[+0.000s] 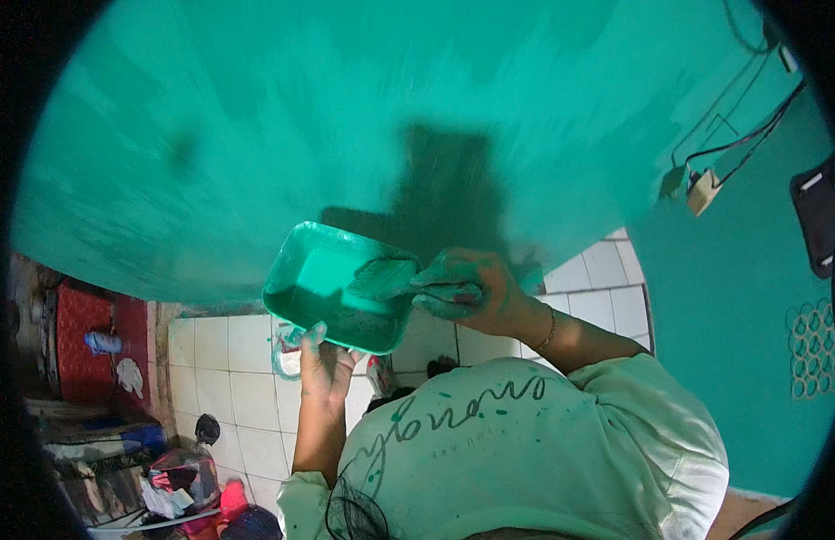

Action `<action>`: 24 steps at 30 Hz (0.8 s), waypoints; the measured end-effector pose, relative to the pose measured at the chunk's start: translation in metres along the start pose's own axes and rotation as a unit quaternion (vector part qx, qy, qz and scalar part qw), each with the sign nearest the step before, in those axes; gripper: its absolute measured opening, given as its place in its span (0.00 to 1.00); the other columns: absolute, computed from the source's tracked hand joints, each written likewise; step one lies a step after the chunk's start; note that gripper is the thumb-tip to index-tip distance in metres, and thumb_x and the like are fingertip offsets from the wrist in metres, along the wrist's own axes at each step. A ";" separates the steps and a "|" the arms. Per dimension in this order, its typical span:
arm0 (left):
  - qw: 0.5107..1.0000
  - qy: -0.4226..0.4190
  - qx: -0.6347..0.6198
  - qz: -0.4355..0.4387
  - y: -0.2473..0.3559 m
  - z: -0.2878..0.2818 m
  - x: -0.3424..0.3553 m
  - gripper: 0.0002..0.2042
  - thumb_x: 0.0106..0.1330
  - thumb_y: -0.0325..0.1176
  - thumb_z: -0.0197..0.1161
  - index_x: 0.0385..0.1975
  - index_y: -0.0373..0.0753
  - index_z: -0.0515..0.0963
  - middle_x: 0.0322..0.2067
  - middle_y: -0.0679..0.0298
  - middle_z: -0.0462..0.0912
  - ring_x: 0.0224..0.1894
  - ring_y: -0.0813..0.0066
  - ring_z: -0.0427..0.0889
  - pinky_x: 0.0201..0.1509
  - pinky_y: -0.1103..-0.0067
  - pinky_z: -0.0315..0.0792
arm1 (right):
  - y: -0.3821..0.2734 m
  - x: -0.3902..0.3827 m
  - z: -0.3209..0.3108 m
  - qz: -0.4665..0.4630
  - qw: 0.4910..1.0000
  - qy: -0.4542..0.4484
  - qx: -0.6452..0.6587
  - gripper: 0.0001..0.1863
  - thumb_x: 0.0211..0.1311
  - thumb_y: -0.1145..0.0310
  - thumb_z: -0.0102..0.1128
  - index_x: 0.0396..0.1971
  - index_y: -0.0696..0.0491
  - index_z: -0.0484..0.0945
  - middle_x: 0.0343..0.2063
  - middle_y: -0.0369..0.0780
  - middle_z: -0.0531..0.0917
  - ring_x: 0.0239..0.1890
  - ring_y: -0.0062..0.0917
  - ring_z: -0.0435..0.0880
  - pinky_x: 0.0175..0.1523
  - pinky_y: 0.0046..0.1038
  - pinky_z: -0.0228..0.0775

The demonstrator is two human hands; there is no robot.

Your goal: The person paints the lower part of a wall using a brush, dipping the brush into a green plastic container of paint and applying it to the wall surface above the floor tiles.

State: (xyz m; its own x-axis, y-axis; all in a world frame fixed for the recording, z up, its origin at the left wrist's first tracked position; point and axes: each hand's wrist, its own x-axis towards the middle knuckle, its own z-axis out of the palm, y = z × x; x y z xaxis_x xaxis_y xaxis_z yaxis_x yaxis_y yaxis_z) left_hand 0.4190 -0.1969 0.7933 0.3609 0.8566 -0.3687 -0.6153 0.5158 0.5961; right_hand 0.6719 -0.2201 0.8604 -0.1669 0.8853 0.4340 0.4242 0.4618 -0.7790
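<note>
My left hand (324, 367) holds a rectangular green paint tray (289, 277) by its near edge, thumb up at the rim. Green paint coats the inside of the tray. My right hand (469, 288), smeared with green paint, is closed around the handle of a paintbrush (381, 280). The green-covered bristles are over the tray's right half; whether they touch its bottom I cannot tell. Just beyond the tray rises a wall (255, 135) covered in streaky green paint.
White floor tiles (255, 387) lie below the tray, with a round paint-stained container (287, 355) on them. At the right, cables run to a socket box (703, 193) on the wall. Bags and clothes (179, 486) are piled at the lower left, near a red panel (84, 342).
</note>
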 end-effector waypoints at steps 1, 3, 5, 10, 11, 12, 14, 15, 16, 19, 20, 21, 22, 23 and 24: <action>1.000 -0.001 0.007 -0.011 -0.003 -0.009 0.001 0.34 0.54 0.43 0.63 0.59 0.40 0.58 0.57 0.59 0.66 0.57 0.60 0.68 0.53 0.59 0.70 | 0.003 -0.005 0.008 0.012 1.000 0.003 -0.006 0.12 0.47 0.68 0.69 0.32 0.54 0.79 0.27 0.41 0.78 0.25 0.26 0.79 0.29 0.25 0.70; 0.999 -0.008 0.020 -0.027 -0.009 -0.031 0.005 0.33 0.54 0.42 0.63 0.59 0.40 0.59 0.56 0.59 0.67 0.57 0.60 0.68 0.53 0.59 0.70 | 0.007 -0.010 0.025 0.031 0.999 0.008 -0.022 0.12 0.46 0.73 0.69 0.33 0.54 0.80 0.26 0.41 0.78 0.26 0.29 0.79 0.31 0.26 0.70; 0.997 -0.035 0.053 -0.047 -0.013 -0.054 0.006 0.30 0.56 0.40 0.60 0.58 0.40 0.60 0.55 0.60 0.68 0.55 0.62 0.70 0.54 0.62 0.70 | 0.008 -0.010 0.043 -0.010 0.998 0.025 -0.059 0.12 0.45 0.72 0.69 0.33 0.53 0.80 0.27 0.41 0.77 0.26 0.31 0.78 0.31 0.27 0.70; 0.994 -0.024 0.093 -0.055 -0.021 -0.079 -0.001 0.34 0.54 0.44 0.61 0.60 0.38 0.57 0.56 0.56 0.67 0.57 0.59 0.69 0.56 0.61 0.67 | 0.030 -0.020 0.082 0.060 0.996 -0.036 -0.048 0.13 0.44 0.67 0.65 0.32 0.51 0.78 0.30 0.44 0.78 0.35 0.41 0.78 0.38 0.37 0.71; 0.994 -0.031 0.096 -0.052 -0.013 -0.088 -0.003 0.37 0.53 0.46 0.62 0.61 0.38 0.56 0.57 0.55 0.66 0.58 0.57 0.68 0.57 0.59 0.66 | 0.027 -0.019 0.097 0.084 0.995 -0.045 -0.035 0.13 0.44 0.66 0.65 0.32 0.51 0.78 0.30 0.44 0.78 0.35 0.41 0.78 0.38 0.37 0.71; 0.994 -0.027 0.088 -0.058 -0.004 -0.099 -0.007 0.38 0.52 0.46 0.63 0.61 0.37 0.56 0.57 0.54 0.66 0.58 0.57 0.68 0.57 0.60 0.67 | 0.025 -0.019 0.112 0.108 0.992 -0.053 -0.021 0.13 0.44 0.66 0.65 0.32 0.50 0.79 0.30 0.44 0.78 0.35 0.41 0.78 0.38 0.37 0.71; 0.995 -0.019 0.083 -0.058 0.011 -0.117 -0.012 0.38 0.52 0.46 0.63 0.61 0.37 0.56 0.57 0.54 0.66 0.58 0.57 0.68 0.57 0.60 0.68 | 0.023 -0.018 0.137 0.059 0.996 -0.053 -0.048 0.13 0.45 0.69 0.67 0.34 0.51 0.79 0.28 0.42 0.77 0.29 0.36 0.78 0.33 0.33 0.70; 0.995 -0.015 0.078 -0.056 0.015 -0.126 -0.013 0.38 0.52 0.46 0.64 0.61 0.36 0.56 0.57 0.54 0.66 0.57 0.56 0.69 0.57 0.61 0.68 | 0.023 -0.017 0.147 0.033 0.996 -0.055 -0.062 0.13 0.46 0.70 0.68 0.35 0.51 0.79 0.26 0.41 0.76 0.26 0.34 0.78 0.30 0.31 0.69; 0.996 -0.014 0.067 -0.060 0.017 -0.139 -0.012 0.37 0.53 0.45 0.64 0.60 0.35 0.56 0.56 0.54 0.66 0.56 0.56 0.70 0.56 0.61 0.70 | 0.021 -0.016 0.155 0.046 0.996 -0.062 -0.045 0.13 0.46 0.70 0.68 0.35 0.51 0.79 0.26 0.41 0.76 0.26 0.33 0.78 0.30 0.31 0.69; 0.997 -0.017 0.050 -0.060 0.019 -0.174 -0.007 0.29 0.57 0.35 0.57 0.58 0.33 0.57 0.53 0.53 0.69 0.53 0.59 0.73 0.53 0.64 0.73 | 0.017 -0.012 0.173 0.088 0.993 -0.078 -0.007 0.14 0.46 0.67 0.67 0.35 0.50 0.79 0.28 0.42 0.77 0.29 0.36 0.78 0.33 0.33 0.70; 0.997 -0.018 0.043 -0.055 0.019 -0.178 -0.005 0.29 0.57 0.35 0.57 0.58 0.33 0.57 0.53 0.54 0.69 0.53 0.60 0.74 0.53 0.65 0.74 | 0.017 -0.011 0.178 0.103 0.992 -0.079 0.002 0.14 0.46 0.65 0.66 0.35 0.50 0.79 0.30 0.44 0.78 0.32 0.39 0.78 0.36 0.36 0.71; 0.998 -0.019 0.035 -0.050 0.020 -0.182 -0.005 0.29 0.57 0.34 0.57 0.58 0.32 0.57 0.52 0.54 0.69 0.53 0.60 0.74 0.53 0.66 0.74 | 0.016 -0.011 0.182 0.118 0.990 -0.080 0.011 0.15 0.45 0.63 0.65 0.35 0.49 0.79 0.32 0.45 0.78 0.35 0.42 0.79 0.39 0.38 0.71; 0.998 -0.020 0.028 -0.044 0.019 -0.185 -0.004 0.29 0.57 0.34 0.57 0.58 0.32 0.57 0.52 0.54 0.70 0.52 0.60 0.74 0.53 0.66 0.74 | 0.015 -0.009 0.183 0.118 0.989 -0.090 0.005 0.16 0.46 0.63 0.65 0.36 0.50 0.78 0.33 0.45 0.78 0.36 0.42 0.79 0.39 0.38 0.71; 0.998 -0.003 0.024 -0.054 0.019 -0.188 -0.001 0.29 0.57 0.34 0.57 0.59 0.32 0.57 0.52 0.54 0.70 0.52 0.60 0.74 0.53 0.66 0.74 | 0.012 -0.004 0.182 0.112 0.988 -0.103 0.000 0.17 0.46 0.63 0.65 0.38 0.50 0.77 0.33 0.45 0.78 0.36 0.42 0.79 0.40 0.38 0.72; 0.998 0.014 0.020 -0.064 0.016 -0.191 0.002 0.29 0.57 0.34 0.57 0.59 0.33 0.57 0.52 0.54 0.70 0.51 0.61 0.74 0.52 0.67 0.74 | 0.010 0.000 0.182 0.105 0.988 -0.115 -0.005 0.17 0.46 0.63 0.65 0.39 0.50 0.77 0.33 0.45 0.79 0.36 0.42 0.79 0.40 0.38 0.72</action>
State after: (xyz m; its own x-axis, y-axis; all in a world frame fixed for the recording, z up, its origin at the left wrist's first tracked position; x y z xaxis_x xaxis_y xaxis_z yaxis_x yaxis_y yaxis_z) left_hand 0.2759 -0.1893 0.6660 0.4140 0.7833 -0.4637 -0.5371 0.6215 0.5704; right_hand 0.5140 -0.2059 0.7700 -0.2720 0.9510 0.1468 0.4793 0.2662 -0.8363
